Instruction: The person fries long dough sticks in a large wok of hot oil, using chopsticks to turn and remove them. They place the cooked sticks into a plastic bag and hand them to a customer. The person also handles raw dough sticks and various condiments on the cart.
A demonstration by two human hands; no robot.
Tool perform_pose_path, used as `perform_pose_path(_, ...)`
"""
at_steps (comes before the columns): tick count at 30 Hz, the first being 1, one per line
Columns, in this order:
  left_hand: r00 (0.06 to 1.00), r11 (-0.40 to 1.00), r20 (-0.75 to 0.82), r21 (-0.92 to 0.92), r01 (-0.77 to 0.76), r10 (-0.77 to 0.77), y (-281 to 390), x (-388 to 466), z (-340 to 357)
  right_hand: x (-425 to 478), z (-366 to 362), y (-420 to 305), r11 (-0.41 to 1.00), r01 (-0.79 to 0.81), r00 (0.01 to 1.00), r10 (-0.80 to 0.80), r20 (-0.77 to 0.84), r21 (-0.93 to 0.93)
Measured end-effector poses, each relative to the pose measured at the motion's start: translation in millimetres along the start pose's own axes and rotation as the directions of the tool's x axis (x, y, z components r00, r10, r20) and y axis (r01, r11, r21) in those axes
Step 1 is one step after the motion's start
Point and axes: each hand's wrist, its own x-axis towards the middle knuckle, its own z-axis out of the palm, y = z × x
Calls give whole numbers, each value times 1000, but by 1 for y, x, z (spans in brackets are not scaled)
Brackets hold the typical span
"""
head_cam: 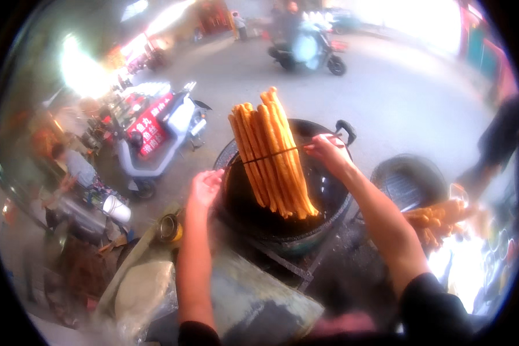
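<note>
A bundle of golden fried dough sticks (272, 160) stands nearly upright and slightly tilted over a dark round wok of oil (328, 203). A long thin dark stick, like a cooking chopstick (281, 152), crosses the front of the bundle. My right hand (328, 153) grips its right end, above the wok's right side. My left hand (205, 188) pinches at its left end, beside the wok's left rim. Whether a second stick runs behind the bundle is hidden. The lower ends of the dough sticks are close to the oil; contact is hard to tell.
More fried dough sticks (432, 218) lie at the right, near a dark round pan (408, 181). A pale dough slab (145, 287) under plastic rests on the worktop (268, 298). A scooter (155, 142) is parked front left; a rider on another scooter (307, 47) is farther out.
</note>
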Motion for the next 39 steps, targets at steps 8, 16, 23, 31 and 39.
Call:
perform_pose_path(8, 998, 998, 21, 21, -61, 60, 3, -11, 5, -5, 3, -6, 1000, 24, 999, -24, 37, -6)
perform_pose_path(16, 980, 999, 195, -11, -50, 51, -5, 1, -18, -6, -1, -12, 998, 20, 999, -17, 42, -63)
perform_pose_path(23, 992, 982, 76, 152, -114, 104, 32, -15, -11, -6, -20, -33, 986, 47, 992, -64, 105, 161)
perform_pose_path(31, 990, 983, 127, 163, -81, 61, 56, -32, -16, 1, -5, -30, 984, 31, 992, -53, 118, 178)
perform_pose_path(39, 977, 995, 205, 86, 45, -62, -10, -5, 92, -3, -88, -76, 997, 80, 995, -81, 59, 15)
